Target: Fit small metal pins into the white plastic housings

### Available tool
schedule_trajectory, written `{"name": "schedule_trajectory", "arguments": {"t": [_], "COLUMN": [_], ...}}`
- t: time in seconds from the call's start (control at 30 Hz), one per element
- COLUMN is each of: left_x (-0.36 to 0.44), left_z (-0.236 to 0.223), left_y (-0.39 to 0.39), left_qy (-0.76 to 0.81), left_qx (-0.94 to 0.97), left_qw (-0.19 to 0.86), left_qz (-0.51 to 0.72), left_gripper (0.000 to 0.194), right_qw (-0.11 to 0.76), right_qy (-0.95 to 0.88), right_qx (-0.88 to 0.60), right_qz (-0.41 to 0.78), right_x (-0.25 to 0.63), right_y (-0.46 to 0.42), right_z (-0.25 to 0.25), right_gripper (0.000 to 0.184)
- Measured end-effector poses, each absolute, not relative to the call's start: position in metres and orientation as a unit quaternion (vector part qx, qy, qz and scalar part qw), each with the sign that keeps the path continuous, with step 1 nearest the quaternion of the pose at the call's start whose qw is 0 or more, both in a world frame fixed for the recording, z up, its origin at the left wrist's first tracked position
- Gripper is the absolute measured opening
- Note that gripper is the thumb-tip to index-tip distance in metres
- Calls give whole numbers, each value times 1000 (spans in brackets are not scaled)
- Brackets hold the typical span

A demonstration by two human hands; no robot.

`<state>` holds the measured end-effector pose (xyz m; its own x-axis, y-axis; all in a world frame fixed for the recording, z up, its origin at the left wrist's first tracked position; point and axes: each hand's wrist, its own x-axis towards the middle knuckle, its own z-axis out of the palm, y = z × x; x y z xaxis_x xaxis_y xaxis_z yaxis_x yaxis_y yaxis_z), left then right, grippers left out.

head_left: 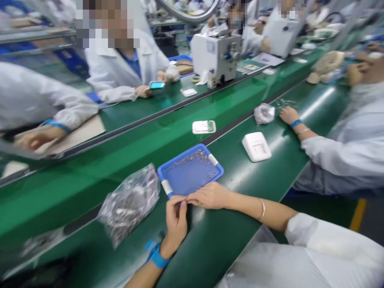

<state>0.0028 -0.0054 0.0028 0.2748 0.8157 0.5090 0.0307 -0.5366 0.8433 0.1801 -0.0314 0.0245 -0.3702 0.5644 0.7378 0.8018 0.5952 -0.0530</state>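
My left hand (176,219) and my right hand (211,195) meet fingertip to fingertip at the near edge of a blue tray (183,178). Both are closed in a pinch; whatever lies between the fingers is too small to make out. Small dark metal parts (196,155) are scattered along the tray's far and right sides. To the left of the tray lies a clear plastic bag (130,206) filled with similar grey parts. A blue wrist strap (159,256) is around my left wrist, and a bracelet circles my right forearm.
A white plastic housing (257,147) and a small bag (264,114) lie to the right, near a co-worker's hand (289,115). On the green belt (126,160) rests a white piece with a circuit board (204,127). Across it stands a white machine (216,56); one person there holds a phone (157,85).
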Motion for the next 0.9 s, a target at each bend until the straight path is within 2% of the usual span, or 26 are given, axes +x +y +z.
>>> {"name": "schedule_trajectory", "arguments": {"t": [0.17, 0.27, 0.37, 0.5, 0.73, 0.9], "left_x": [8, 7, 9, 12, 14, 15], "left_z": [12, 7, 4, 3, 1, 1], "left_y": [-15, -7, -9, -10, -7, -6], "left_qy": [315, 320, 310, 289, 287, 284], "left_qx": [744, 747, 740, 727, 718, 750], "left_qw": [338, 339, 364, 396, 409, 366], "left_qz": [483, 474, 473, 481, 485, 472], "left_gripper": [22, 27, 25, 20, 17, 16], "right_qw": [369, 341, 334, 315, 309, 183], "right_qy": [-824, -842, -844, -833, -838, -841], "right_qx": [-419, -399, -398, -441, -435, -508], "right_qz": [-97, -122, -133, -114, -109, -18], "right_x": [187, 194, 196, 196, 197, 198], "right_y": [-44, -34, -35, -39, -38, -40], "right_z": [37, 33, 31, 31, 31, 39], "right_gripper": [18, 11, 9, 15, 18, 33]}}
